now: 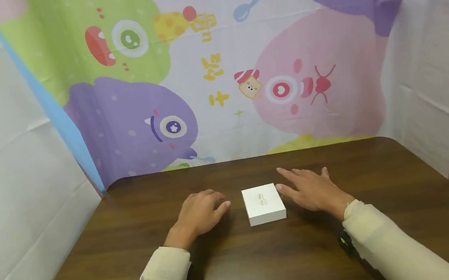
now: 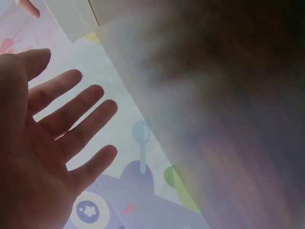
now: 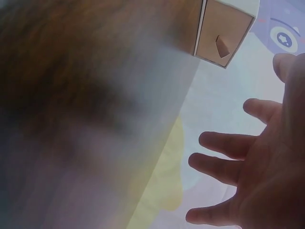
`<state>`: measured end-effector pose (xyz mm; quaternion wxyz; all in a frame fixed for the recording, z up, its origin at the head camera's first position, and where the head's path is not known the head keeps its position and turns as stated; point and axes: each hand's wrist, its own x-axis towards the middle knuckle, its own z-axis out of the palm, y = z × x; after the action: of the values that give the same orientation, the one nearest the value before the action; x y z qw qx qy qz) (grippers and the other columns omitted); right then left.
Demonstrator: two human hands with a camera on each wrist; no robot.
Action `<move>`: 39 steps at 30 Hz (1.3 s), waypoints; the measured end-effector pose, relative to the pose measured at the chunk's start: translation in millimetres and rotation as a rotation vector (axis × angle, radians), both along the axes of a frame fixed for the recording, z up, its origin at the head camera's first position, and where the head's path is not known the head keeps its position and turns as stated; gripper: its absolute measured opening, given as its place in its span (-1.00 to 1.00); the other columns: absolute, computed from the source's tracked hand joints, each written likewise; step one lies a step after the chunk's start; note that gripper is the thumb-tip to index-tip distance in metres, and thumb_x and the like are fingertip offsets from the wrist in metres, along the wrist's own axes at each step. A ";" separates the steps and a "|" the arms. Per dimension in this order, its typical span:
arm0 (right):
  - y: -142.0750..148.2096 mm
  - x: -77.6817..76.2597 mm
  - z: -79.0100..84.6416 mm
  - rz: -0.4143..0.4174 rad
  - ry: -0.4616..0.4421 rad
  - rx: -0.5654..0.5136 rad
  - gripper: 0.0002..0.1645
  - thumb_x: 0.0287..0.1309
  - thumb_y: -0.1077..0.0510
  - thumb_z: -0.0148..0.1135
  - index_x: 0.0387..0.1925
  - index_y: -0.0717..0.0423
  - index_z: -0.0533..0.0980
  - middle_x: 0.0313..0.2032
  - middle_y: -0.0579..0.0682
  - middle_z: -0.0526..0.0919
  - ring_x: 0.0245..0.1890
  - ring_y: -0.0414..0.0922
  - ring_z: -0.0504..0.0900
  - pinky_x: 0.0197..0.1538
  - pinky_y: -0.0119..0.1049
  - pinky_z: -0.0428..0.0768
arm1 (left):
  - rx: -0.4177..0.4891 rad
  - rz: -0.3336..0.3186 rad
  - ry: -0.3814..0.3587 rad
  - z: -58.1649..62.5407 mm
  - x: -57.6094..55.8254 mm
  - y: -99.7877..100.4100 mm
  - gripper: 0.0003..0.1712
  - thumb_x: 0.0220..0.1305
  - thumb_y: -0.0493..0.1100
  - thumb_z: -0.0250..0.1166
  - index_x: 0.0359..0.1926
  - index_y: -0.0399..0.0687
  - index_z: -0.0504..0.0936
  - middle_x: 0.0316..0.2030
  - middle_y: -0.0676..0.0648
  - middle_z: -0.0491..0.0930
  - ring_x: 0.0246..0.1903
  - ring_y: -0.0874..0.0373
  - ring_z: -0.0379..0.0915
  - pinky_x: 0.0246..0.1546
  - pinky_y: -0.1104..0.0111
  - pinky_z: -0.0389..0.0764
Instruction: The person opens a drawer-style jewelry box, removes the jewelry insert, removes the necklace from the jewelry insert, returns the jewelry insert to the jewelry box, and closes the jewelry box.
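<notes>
Brown tabletop [image 1: 238, 266] | left hand [image 1: 201, 213], right hand [image 1: 312, 189] palm-down, flanking white box [image 1: 263, 203] | fingers [image 3: 217, 169] spread wide

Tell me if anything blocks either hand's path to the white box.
Nothing visible does: the white box lies on the table between the left hand and the right hand, with nothing else between it and either.
</notes>
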<state>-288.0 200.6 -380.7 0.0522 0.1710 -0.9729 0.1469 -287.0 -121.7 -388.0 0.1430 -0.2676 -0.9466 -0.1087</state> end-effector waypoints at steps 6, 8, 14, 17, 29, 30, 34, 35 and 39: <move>0.1 -1.4 0.8 0.015 -0.020 -0.008 -0.17 0.43 -0.43 -0.17 0.55 -0.15 0.17 0.35 0.13 0.43 0.36 0.19 0.36 0.18 0.62 -0.18 | 0.006 0.015 0.010 -0.7 0.1 2.2 -0.69 0.40 0.11 0.24 -0.09 0.06 0.77 -0.14 0.06 0.72 -0.14 0.07 0.66 -0.13 0.09 0.59; 0.6 -1.1 0.6 0.007 -0.036 -0.003 -0.17 0.43 -0.43 -0.16 0.55 -0.14 0.16 0.35 0.12 0.43 0.35 0.18 0.38 0.19 0.61 -0.16 | 0.005 0.016 -0.001 0.4 0.2 4.1 -0.70 0.40 0.10 0.24 -0.09 0.08 0.77 -0.17 0.08 0.73 -0.18 0.10 0.66 -0.19 0.11 0.60; 0.7 2.2 0.9 0.000 -0.074 0.027 -0.18 0.45 -0.40 -0.15 0.53 -0.07 0.19 0.32 0.13 0.47 0.31 0.21 0.42 0.19 0.60 -0.10 | -0.017 0.027 -0.048 4.5 4.5 9.9 -0.72 0.39 0.12 0.24 -0.11 0.15 0.77 -0.23 0.14 0.72 -0.21 0.16 0.65 -0.31 0.11 0.59; 0.3 3.2 1.0 0.003 -0.075 0.030 -0.17 0.45 -0.38 -0.14 0.52 0.00 0.20 0.30 0.15 0.49 0.29 0.21 0.44 0.21 0.56 -0.01 | -0.027 0.028 -0.049 5.9 5.9 12.2 -0.72 0.38 0.13 0.23 -0.12 0.17 0.78 -0.25 0.15 0.73 -0.22 0.15 0.65 -0.34 0.11 0.59; -5.5 3.3 0.2 0.016 -0.070 -0.012 -0.09 0.44 -0.40 -0.15 0.49 0.16 0.20 0.29 0.25 0.47 0.26 0.20 0.47 0.19 0.27 0.37 | -0.030 0.004 -0.121 6.9 4.8 17.0 -0.71 0.39 0.15 0.23 -0.12 0.18 0.77 -0.35 0.21 0.68 -0.33 0.25 0.59 -0.34 0.17 0.55; -5.5 3.3 0.0 0.014 -0.075 -0.018 -0.09 0.44 -0.40 -0.14 0.49 0.16 0.20 0.30 0.24 0.47 0.26 0.21 0.47 0.19 0.26 0.37 | -0.030 0.003 -0.128 6.7 5.2 17.1 -0.71 0.39 0.15 0.23 -0.12 0.17 0.77 -0.35 0.21 0.68 -0.32 0.24 0.59 -0.33 0.16 0.55; -5.4 3.5 1.0 0.000 -0.084 -0.046 -0.14 0.45 -0.36 -0.12 0.47 0.17 0.24 0.29 0.23 0.48 0.24 0.21 0.49 0.18 0.24 0.40 | -0.026 -0.006 -0.154 6.6 7.3 16.6 -0.68 0.38 0.18 0.23 -0.11 0.15 0.76 -0.30 0.17 0.72 -0.26 0.20 0.63 -0.29 0.12 0.56; -5.5 3.7 1.4 -0.004 -0.082 -0.051 -0.15 0.46 -0.35 -0.12 0.46 0.17 0.25 0.28 0.23 0.49 0.23 0.21 0.50 0.17 0.24 0.40 | -0.025 -0.008 -0.158 6.6 7.7 16.4 -0.67 0.37 0.18 0.23 -0.11 0.14 0.76 -0.29 0.17 0.73 -0.24 0.19 0.64 -0.28 0.10 0.56; -7.5 4.5 2.5 -0.004 -0.070 -0.053 -0.19 0.45 -0.32 -0.08 0.40 0.19 0.33 0.24 0.23 0.53 0.19 0.21 0.53 0.15 0.23 0.43 | -0.023 -0.009 -0.163 6.7 8.3 16.1 -0.66 0.37 0.19 0.23 -0.10 0.13 0.76 -0.27 0.17 0.73 -0.22 0.18 0.65 -0.27 0.10 0.57</move>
<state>-283.4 193.1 -378.1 0.0228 0.1624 -0.9702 0.1785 -278.7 -105.6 -381.3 0.0616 -0.2637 -0.9551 -0.1201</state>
